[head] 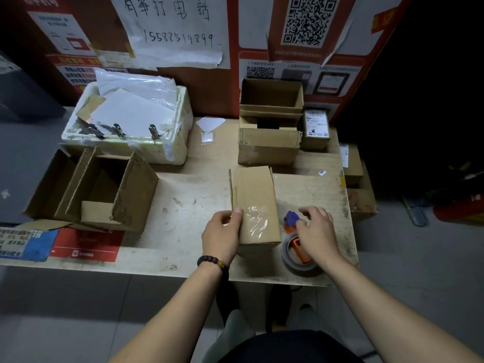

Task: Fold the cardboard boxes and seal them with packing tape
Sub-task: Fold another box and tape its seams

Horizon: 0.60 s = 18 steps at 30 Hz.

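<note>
A small cardboard box (255, 195) stands near the front edge of the worn table (183, 205), with clear tape shining on its near top face. My left hand (222, 231) grips its left side, thumb on top. To the right of the box lies an orange tape dispenser (297, 246) with a roll of clear tape and a blue-purple piece at its head. My right hand (317, 231) rests on the dispenser with fingers curled over it.
An open larger carton (99, 189) sits at the table's left. A white foam box (131, 121) with papers and clips stands behind it. Stacked open cartons (269, 127) and a labelled parcel (317, 129) are at the back right. More boxes (358, 189) sit off the right edge.
</note>
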Motion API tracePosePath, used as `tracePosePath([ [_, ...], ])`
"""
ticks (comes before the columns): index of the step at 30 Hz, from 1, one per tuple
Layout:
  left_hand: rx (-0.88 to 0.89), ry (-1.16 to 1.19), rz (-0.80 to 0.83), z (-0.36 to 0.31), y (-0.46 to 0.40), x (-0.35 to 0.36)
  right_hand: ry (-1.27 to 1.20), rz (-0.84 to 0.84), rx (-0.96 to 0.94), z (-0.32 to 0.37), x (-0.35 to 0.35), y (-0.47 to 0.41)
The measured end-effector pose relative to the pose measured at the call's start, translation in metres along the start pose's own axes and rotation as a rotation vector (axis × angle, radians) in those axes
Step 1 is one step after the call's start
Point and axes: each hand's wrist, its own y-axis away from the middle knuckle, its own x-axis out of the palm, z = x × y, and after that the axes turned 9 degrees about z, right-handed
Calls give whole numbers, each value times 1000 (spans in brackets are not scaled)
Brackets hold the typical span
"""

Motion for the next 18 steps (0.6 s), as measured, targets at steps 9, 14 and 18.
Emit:
tracePosePath([
  [9, -172, 589, 80, -7, -16, -8, -226, 238, -79, 55, 24, 30],
  [14, 52, 134, 140, 0, -2, -7, -326, 239, -11, 57, 23, 32],
  [18, 162, -73, 317, 17, 3, 1, -719, 332, 87, 53, 12, 24],
])
